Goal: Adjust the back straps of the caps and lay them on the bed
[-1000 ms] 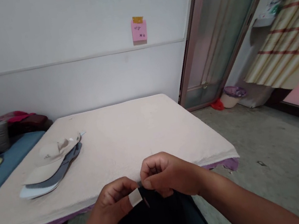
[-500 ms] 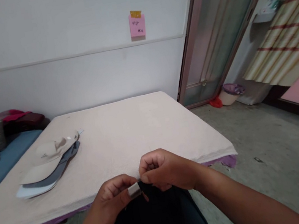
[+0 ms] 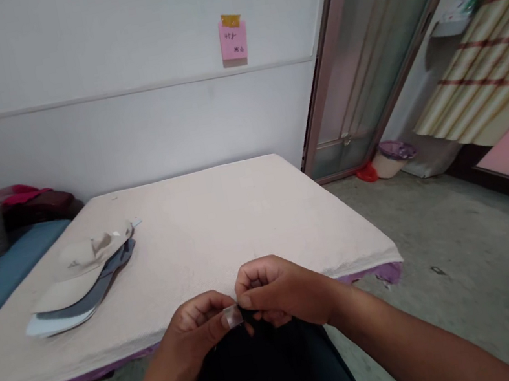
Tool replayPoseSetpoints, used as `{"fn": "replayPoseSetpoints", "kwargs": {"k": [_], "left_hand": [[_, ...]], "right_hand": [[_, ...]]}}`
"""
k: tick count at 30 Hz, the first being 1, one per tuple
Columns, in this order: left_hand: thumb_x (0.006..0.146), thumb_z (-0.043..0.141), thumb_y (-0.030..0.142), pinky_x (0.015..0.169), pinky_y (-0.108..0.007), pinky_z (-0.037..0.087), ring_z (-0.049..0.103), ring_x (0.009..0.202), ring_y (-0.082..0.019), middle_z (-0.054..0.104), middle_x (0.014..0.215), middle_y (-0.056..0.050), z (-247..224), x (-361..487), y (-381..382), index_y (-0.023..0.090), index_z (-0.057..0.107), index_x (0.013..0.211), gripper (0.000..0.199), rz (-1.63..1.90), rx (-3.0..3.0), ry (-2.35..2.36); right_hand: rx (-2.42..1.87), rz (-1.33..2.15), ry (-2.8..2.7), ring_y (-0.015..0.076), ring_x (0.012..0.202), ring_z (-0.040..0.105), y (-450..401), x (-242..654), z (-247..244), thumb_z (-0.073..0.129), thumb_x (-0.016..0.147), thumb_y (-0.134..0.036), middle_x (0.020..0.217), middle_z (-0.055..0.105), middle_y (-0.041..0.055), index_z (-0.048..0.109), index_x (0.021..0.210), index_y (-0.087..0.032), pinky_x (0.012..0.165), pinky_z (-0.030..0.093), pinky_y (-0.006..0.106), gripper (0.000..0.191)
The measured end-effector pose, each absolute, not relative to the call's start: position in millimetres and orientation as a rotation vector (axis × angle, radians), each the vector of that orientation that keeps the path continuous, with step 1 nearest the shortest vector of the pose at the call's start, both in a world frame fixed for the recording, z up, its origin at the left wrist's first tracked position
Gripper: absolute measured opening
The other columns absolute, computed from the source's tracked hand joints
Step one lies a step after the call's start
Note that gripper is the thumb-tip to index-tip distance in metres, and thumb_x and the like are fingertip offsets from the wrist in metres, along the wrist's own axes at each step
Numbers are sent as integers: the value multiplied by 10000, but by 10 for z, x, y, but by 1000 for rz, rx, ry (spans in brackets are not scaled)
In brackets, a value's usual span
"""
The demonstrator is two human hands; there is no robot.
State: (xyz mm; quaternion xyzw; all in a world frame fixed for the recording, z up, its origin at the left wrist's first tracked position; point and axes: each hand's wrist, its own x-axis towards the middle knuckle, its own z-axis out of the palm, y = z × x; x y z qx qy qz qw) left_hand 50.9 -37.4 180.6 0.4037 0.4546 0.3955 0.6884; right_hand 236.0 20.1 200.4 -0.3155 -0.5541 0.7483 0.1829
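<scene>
Close together above my dark lap, my left hand [image 3: 205,322] and my right hand [image 3: 279,288] both have their fingers pinched. At the tip of the left thumb is a small shiny metal buckle [image 3: 233,316], held between thumb and forefinger. Right beside it, a short piece of black strap [image 3: 247,311] runs into the pinch of my right thumb and forefinger. Whatever the strap belongs to blends into the black below, so I cannot make out its shape.
A stack of caps, with a beige cap [image 3: 72,275] on top of grey and pale blue ones, lies left on the pale bed cover [image 3: 202,226]. A pink note [image 3: 233,41] is taped to the wall. A waste bin [image 3: 390,160] stands by the sliding door.
My left hand has shifted slightly right and up, bringing the buckle nearer to my right fingers. The buckle now faces a little differently and catches more light. My right hand has barely moved.
</scene>
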Motion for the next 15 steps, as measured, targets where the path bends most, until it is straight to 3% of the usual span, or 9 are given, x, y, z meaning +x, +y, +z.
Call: {"fn": "replayPoseSetpoints", "kwargs": {"k": [5,11,15], "left_hand": [[819,668,363,674,-234,421,606,724,-140,715,804,-30,1812,533,-380,204,668,912,185,888,947,1001],[821,672,284,546,-185,344,492,580,-81,634,684,26,1855,570,-390,198,532,739,183,956,870,978],[841,633,234,683,-212,405,559,732,-124,654,747,-2,1842,556,-393,188,599,784,81,947,961,973]], "right_hand": [[-775,2109,-1508,42,430,371,202,2369,1943,635,792,-316,589,590,-7,541,756,-157,389,252,166,189],[-727,2160,-1396,39,426,371,194,2347,1846,686,766,-333,621,621,1,565,793,-152,395,259,173,219],[-682,2190,-1330,36,422,360,197,2338,1801,692,763,-314,616,619,-6,568,842,-156,395,246,169,216]]}}
